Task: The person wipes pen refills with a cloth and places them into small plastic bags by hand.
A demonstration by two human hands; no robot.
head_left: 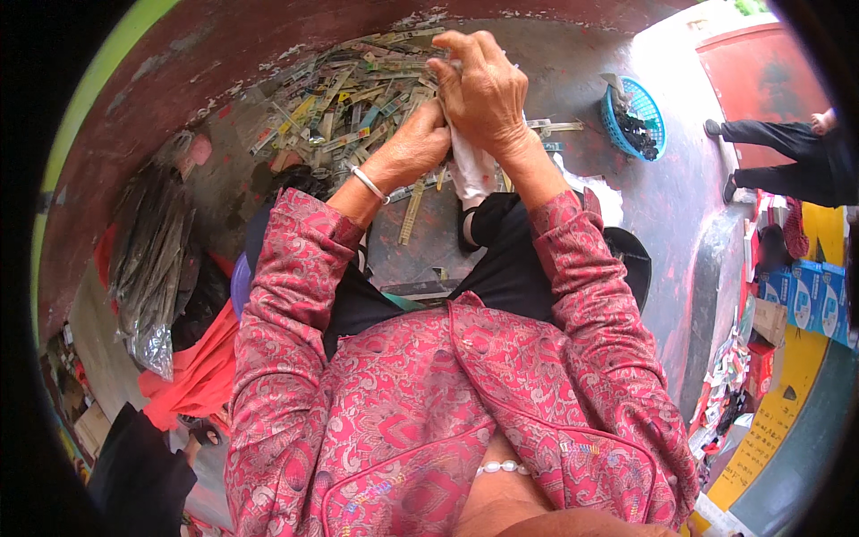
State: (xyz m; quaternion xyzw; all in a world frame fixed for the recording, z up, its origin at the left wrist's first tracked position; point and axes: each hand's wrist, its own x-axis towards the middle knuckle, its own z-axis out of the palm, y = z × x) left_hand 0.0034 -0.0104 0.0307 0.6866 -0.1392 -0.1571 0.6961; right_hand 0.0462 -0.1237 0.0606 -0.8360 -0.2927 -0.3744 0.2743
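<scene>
My left hand (413, 148) and my right hand (483, 89) meet over my lap, both closed on a small white packet (472, 170) that hangs below them. A silver bangle sits on my left wrist. My sleeves are red with a floral pattern. Just beyond my hands lies a heap of several flat printed card strips (344, 98) on the grey floor. One loose strip (412, 213) lies near my knees.
A blue plastic basket (637, 116) with dark small items stands at the right. Clear bags of dark goods (152, 259) and orange cloth (201, 376) lie at my left. Another person's legs (769, 157) stand at the far right, near blue boxes (805, 300).
</scene>
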